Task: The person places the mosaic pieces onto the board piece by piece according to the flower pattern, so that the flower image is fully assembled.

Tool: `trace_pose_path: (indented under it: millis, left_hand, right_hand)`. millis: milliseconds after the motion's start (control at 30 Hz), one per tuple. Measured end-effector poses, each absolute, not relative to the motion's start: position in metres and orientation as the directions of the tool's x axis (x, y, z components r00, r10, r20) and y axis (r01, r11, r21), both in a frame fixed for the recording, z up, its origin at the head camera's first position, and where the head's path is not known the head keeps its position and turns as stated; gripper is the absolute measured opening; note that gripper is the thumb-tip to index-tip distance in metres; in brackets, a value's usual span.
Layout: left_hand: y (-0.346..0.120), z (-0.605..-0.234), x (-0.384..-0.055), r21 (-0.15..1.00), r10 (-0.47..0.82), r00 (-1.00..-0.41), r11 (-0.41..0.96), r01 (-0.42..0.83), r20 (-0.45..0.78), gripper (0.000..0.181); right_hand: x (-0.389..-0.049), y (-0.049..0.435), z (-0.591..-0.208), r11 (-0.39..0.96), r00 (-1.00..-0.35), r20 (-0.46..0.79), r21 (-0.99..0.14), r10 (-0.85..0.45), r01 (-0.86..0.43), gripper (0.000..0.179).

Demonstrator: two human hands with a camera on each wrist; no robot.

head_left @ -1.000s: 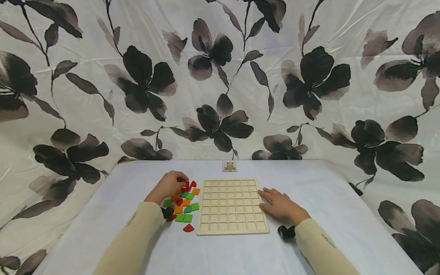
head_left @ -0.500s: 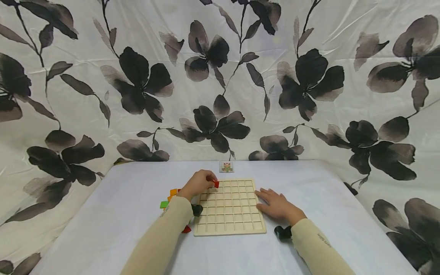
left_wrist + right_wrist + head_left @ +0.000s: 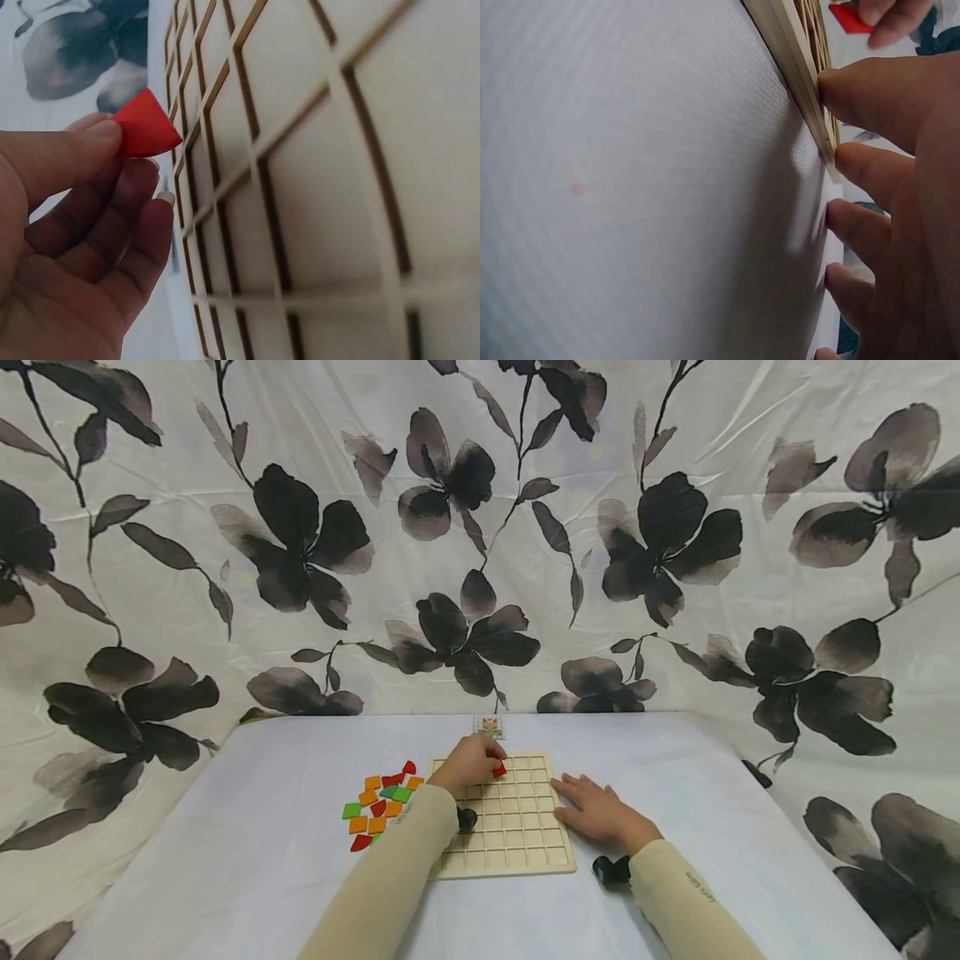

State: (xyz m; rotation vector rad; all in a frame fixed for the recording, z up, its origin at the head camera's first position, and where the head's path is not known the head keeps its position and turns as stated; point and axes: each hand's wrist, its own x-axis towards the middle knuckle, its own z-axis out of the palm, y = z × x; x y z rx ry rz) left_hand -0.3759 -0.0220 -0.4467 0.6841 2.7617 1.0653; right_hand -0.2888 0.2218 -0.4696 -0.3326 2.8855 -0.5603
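Between thumb and fingers my left hand (image 3: 471, 762) pinches a red quarter-round tile (image 3: 148, 126), its curved edge facing the board in the left wrist view. That hand is over the upper part of a pale wooden grid board (image 3: 517, 839), whose visible cells hold no tiles. My right hand (image 3: 603, 810) lies with spread, fairly straight fingers at the board's right side. In the right wrist view, its thumb and a finger touch the edge of the wooden board (image 3: 791, 67).
Left of the board lie loose orange tiles (image 3: 358, 825), green tiles (image 3: 352, 811) and red tiles (image 3: 362, 842), partly behind my left sleeve. A small patterned picture card (image 3: 488, 724) sits beyond the board. A floral cloth (image 3: 450, 527) hangs behind the white table (image 3: 225, 860).
My left hand has moved right from the tile pile onto the board's upper part, carrying the red tile. My right hand has stayed at the board's right edge.
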Motion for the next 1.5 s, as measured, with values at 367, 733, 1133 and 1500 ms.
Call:
trace_pose_path:
  millis: [367,733,1133,1500]
  left_hand:
    - [-0.003,-0.456,-0.372,0.615,0.424,-0.902,0.693,0.377,0.075,0.01]
    - [0.001,-0.453,-0.365,0.535,0.45,-0.891,0.737,0.414,0.069,0.017]
    - [-0.005,-0.452,-0.359,0.524,0.461,-0.886,0.745,0.413,0.044,0.018]
    - [-0.081,-0.442,-0.365,0.502,0.286,-0.953,0.812,0.297,0.1,0.021]
  right_hand:
    - [-0.289,0.221,-0.47,0.906,-0.958,-0.144,-0.384,-0.248,-0.177,0.056]
    - [-0.288,0.22,-0.468,0.905,-0.957,-0.148,-0.387,-0.249,-0.175,0.056]
    - [-0.287,0.221,-0.466,0.904,-0.954,-0.162,-0.392,-0.252,-0.172,0.056]
    - [-0.285,0.22,-0.465,0.905,-0.956,-0.154,-0.389,-0.25,-0.174,0.057]
